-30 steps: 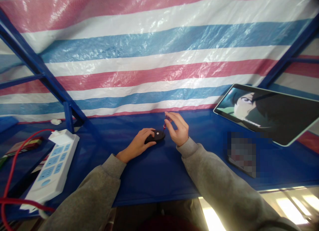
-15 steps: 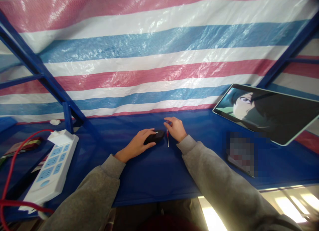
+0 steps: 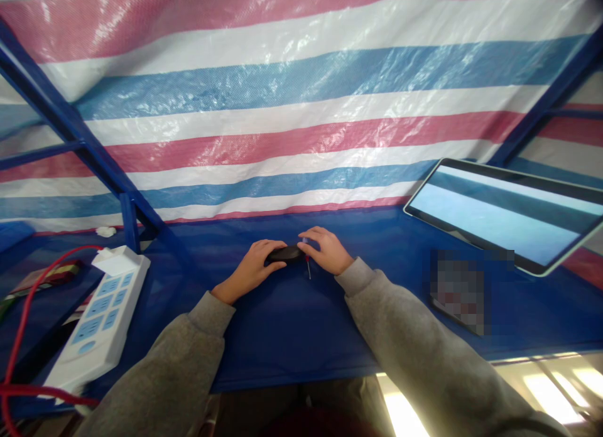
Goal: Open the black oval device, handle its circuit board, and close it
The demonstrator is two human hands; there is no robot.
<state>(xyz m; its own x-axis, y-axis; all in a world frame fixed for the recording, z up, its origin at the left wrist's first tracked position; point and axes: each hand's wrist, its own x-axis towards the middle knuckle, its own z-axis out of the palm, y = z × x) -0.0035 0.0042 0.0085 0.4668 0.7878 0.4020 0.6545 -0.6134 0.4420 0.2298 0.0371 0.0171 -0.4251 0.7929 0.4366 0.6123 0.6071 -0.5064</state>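
Observation:
A black computer mouse (image 3: 286,254) is gripped from its left end by my left hand (image 3: 249,269), thumb on the near side and fingers over the far side. My right hand (image 3: 328,251) is closed on a small red screwdriver (image 3: 308,267), whose thin metal shaft points down toward me below the fingers. Much of the screwdriver's handle is hidden. The right fingertips reach the mouse's right end; whether they press on it I cannot tell.
On the blue table (image 3: 282,349), a tablet (image 3: 499,211) leans at the right, with a blurred-out flat object (image 3: 459,292) before it. A white power strip (image 3: 101,324) with a red cable (image 3: 28,299) lies left. Blue metal posts (image 3: 89,148) and a striped sheet (image 3: 301,129) stand behind.
My right hand has moved left with the screwdriver, up to the mouse. The mouse has shifted slightly left and turned a little. The tablet's picture has changed.

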